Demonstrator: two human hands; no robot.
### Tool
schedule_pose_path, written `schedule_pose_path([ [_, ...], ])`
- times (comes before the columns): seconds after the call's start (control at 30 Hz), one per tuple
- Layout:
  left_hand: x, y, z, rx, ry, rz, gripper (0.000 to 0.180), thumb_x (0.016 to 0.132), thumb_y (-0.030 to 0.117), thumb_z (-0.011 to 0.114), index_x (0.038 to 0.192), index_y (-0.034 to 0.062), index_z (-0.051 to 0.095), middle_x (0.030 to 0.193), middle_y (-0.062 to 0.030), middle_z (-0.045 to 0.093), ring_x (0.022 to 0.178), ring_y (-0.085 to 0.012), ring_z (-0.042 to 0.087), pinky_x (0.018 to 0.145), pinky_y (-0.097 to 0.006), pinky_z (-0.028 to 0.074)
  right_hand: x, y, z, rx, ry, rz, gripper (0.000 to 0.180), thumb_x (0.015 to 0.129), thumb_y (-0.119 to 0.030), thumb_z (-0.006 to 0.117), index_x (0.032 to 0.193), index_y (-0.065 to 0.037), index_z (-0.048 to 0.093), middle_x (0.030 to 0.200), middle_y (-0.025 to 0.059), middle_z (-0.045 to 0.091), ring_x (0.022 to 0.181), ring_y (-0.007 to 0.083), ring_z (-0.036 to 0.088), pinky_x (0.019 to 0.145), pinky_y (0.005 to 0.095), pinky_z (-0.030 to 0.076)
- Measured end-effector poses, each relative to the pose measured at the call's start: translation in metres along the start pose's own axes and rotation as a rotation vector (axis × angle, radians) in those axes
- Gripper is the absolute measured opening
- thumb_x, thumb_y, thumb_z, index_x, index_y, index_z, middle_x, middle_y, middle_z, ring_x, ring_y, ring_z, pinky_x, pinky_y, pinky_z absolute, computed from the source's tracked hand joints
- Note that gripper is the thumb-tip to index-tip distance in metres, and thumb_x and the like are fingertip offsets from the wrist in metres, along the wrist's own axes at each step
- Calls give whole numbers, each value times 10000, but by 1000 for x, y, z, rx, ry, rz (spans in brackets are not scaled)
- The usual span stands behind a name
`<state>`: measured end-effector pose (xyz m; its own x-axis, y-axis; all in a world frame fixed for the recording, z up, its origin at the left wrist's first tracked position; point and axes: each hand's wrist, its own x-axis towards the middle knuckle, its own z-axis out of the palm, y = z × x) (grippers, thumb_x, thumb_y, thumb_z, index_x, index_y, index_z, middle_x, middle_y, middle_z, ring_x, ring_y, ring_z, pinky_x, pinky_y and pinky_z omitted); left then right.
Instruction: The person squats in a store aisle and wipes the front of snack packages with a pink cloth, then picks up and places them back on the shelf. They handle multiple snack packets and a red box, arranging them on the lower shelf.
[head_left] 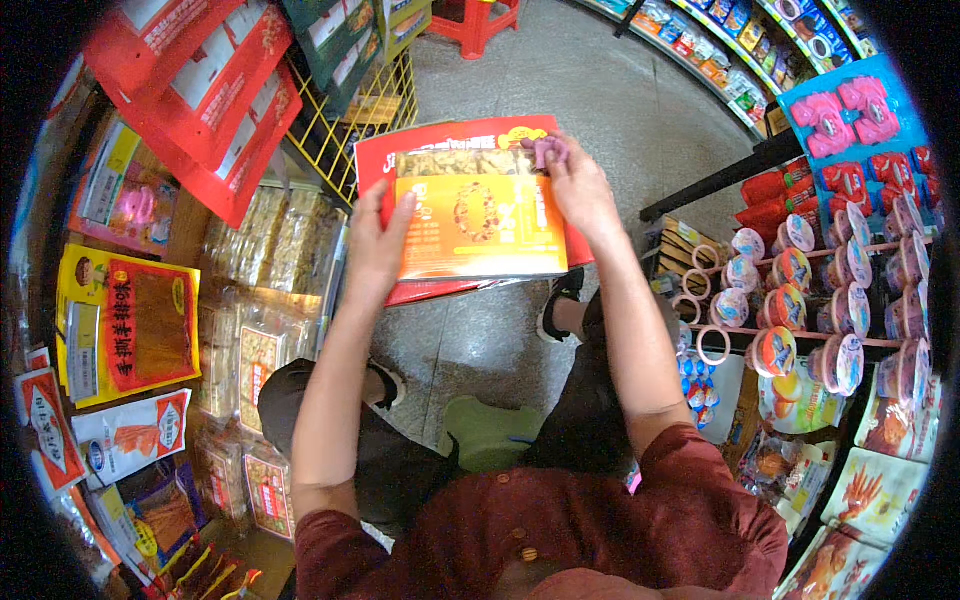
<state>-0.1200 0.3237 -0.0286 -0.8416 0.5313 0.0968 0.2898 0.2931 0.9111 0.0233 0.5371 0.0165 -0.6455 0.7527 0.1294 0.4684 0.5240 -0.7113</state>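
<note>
Both hands, left [375, 245] and right [578, 190], grip the orange snack box [480, 225], long axis left-right

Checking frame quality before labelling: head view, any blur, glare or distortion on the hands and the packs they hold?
Head view: strong fisheye, shelf edges bend near the dark round rim; left hand and right hand sharp, no motion blur; the flat orange snack pack over the red flat pack shows mild sheen, print blurred small; light even, shadows soft on the grey floor.
</note>
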Motion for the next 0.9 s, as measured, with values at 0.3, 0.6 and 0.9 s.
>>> schedule_pose_path([
  [0.3,-19,25,10,-650,-163,18,746,810,248,729,1331,-14,265,1270,-171,431,1240,-234,378,1046,-369,317,3,-11,11,620,98,40,309,964,-150,471,1236,-18,536,1121,92,637,1064,166,575,939,292,421],
  [0.6,-19,72,-2,-420,-23,352,846,637,-35,801,1289,45,268,1288,-123,399,1180,-200,458,1009,-339,412,-5,-46,-19,742,292,-321,304,955,-224,528,1190,-37,575,1094,70,639,1026,142,571,902,269,434],
  [0.9,-18,66,8,-210,-55,394,711,706,33,767,1251,61,312,1181,-126,482,1121,-208,498,961,-344,426,-61,-99,33,76,291,-1020,265,726,-148,627,990,-137,632,1096,57,639,1063,222,594,959,513,356],
])
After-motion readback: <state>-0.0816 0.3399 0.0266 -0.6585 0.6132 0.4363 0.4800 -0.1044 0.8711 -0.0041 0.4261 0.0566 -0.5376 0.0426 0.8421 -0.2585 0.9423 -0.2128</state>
